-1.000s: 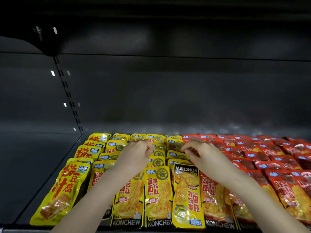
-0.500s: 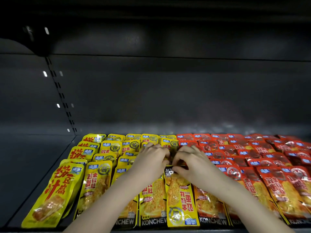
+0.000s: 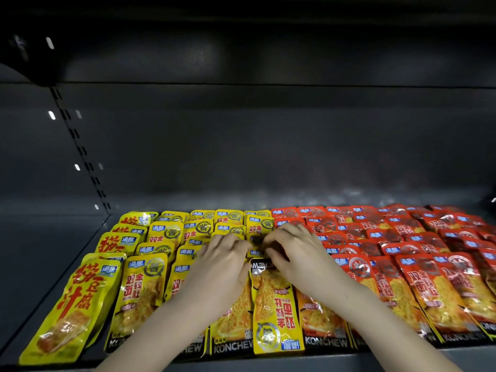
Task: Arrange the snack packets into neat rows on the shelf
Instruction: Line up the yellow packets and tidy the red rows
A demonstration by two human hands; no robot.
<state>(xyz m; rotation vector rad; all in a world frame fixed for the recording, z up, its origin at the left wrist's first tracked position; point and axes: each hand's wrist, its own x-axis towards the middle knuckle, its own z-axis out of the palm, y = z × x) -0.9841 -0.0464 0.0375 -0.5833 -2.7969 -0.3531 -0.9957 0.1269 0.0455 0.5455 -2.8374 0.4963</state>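
Yellow snack packets (image 3: 142, 285) lie in overlapping rows on the left half of a dark shelf (image 3: 53, 267). Red packets (image 3: 418, 280) fill the right half. One yellow packet (image 3: 273, 312) in the front row lies upside down, its print reversed. My left hand (image 3: 222, 264) and my right hand (image 3: 292, 251) meet over the middle rows, just behind that packet's top edge. Their fingertips pinch at a yellow packet (image 3: 256, 237) there, which they mostly hide.
The shelf's dark back wall (image 3: 268, 143) rises behind the rows. A slotted upright (image 3: 80, 149) runs down the left side. Bare shelf floor shows left of the yellow packets. Another dark shelf overhangs at the top.
Both hands have come together from apart, the left moving right and the right moving left. They now touch over the middle yellow row.
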